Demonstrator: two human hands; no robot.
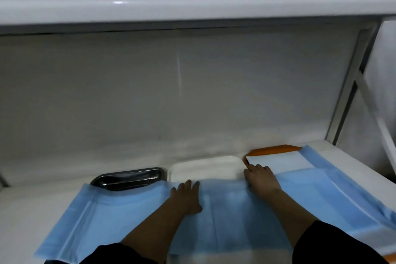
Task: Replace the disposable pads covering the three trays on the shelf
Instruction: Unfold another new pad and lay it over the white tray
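On the white shelf [25, 210], three trays sit in a row toward the back edge. At the left, a steel tray [130, 178] lies half under a blue pad [102, 212] that hangs over the front edge. The left hand [187, 198] presses flat, fingers straight, on the middle blue pad [231, 216] that covers the near part of the white tray [203, 167]. The right hand [260, 178] rests on that pad's far right corner, fingers curled at its edge beside the orange tray [272, 149], itself under another pad [334, 188] toward the right edge
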